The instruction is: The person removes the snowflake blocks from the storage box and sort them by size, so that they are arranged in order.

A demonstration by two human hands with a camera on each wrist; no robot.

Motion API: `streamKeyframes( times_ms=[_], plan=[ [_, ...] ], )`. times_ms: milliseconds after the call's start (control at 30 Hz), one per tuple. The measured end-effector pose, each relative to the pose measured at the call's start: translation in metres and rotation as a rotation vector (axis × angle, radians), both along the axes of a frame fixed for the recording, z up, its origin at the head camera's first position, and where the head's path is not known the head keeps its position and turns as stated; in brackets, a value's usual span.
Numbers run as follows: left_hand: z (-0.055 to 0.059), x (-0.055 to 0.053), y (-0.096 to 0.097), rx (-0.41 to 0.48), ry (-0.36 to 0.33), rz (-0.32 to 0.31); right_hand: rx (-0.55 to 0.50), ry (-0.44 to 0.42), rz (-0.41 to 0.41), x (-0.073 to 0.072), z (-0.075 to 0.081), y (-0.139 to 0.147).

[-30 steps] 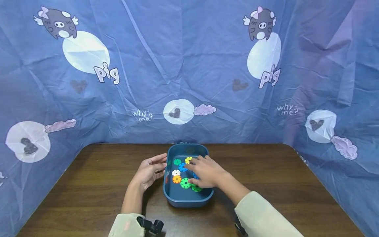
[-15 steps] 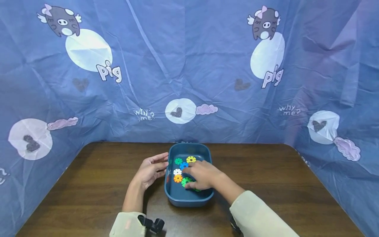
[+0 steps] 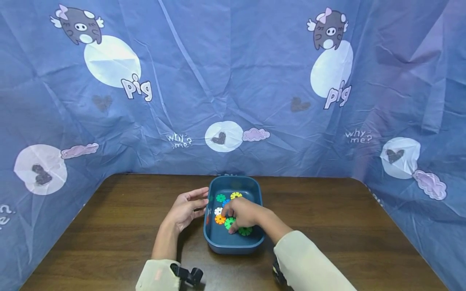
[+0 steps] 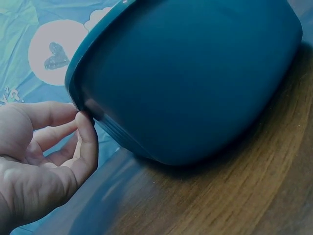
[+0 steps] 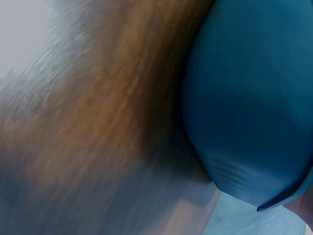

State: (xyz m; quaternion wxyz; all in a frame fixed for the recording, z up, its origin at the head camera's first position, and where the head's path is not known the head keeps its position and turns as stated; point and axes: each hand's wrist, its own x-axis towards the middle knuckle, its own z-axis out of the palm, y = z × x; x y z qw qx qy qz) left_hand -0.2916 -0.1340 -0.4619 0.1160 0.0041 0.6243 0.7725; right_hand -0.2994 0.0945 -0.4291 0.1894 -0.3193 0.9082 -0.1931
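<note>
A blue plastic bin sits on the table with several colourful notched disc pieces in it. My left hand touches its left side, fingertips at the rim in the left wrist view. Inside the bin, my right hand hangs over the pieces with fingers bent. Its thumb and forefinger lie apart, on either side of a light green disc. An orange disc and a white disc lie by the forefinger. A blue disc is partly hidden beneath the hand.
In the bin, a yellow disc and a dark green disc lie towards the back, another green disc at front right. The brown wooden table ends against a blue printed cloth.
My right hand has drawn back towards the front of the bin, its fingers bending more, uncovering the yellow disc and the front right green disc. The left hand keeps its place at the bin.
</note>
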Motion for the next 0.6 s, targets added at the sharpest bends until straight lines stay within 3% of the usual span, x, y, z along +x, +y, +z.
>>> streamKeyframes(
  times_ms=[267, 600],
  plan=[
    [0.0000, -0.0006, 0.0006, 0.006, -0.012, 0.001, -0.038, -0.074, -0.063, -0.0031, -0.0008, 0.0008],
    [0.0016, 0.0002, 0.0001, 0.008, -0.019, 0.006, -0.083, -0.101, -0.063, -0.0042, 0.0007, -0.0005]
  ],
)
